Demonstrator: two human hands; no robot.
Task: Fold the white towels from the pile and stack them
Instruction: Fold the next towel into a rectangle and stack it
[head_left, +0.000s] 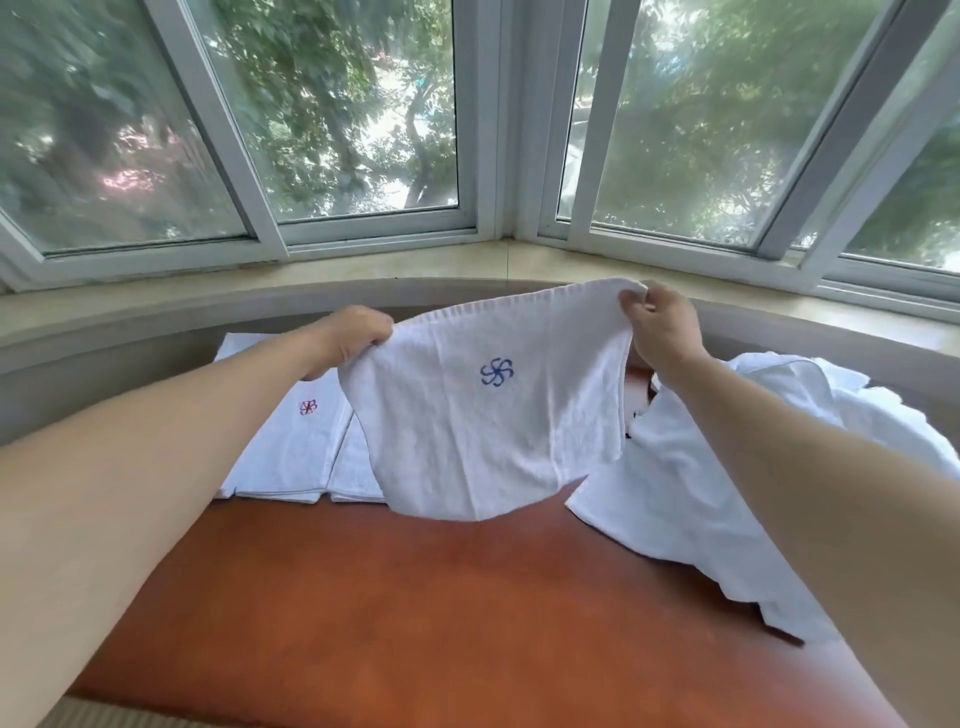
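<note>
The near part of the brown table (415, 597) shows bare wood, with both forearms reaching out over it from the near corners. Above the table's middle hangs a white towel (493, 415) with a blue pinwheel mark (496, 371), held up by its top edge so its lower hem droops just over the wood. The left hand (353, 332) grips the towel's top left corner, fingers curled around the cloth. The right hand (660, 327) pinches the top right corner between thumb and fingertips, the fabric bunched there. On the right side of the table lies the pile (727, 467) of loose, crumpled white towels, spilling toward the near right edge and partly under the right forearm. On the far left of the table sits the stack (291, 452) of folded towels, flat and squared, the top one bearing a red mark (308, 407); the hanging towel hides the stack's right part. Beyond the table's far edge runs a curved pale sill (156, 306), and behind it a bay window (493, 156) with white frames looks onto green trees.
</note>
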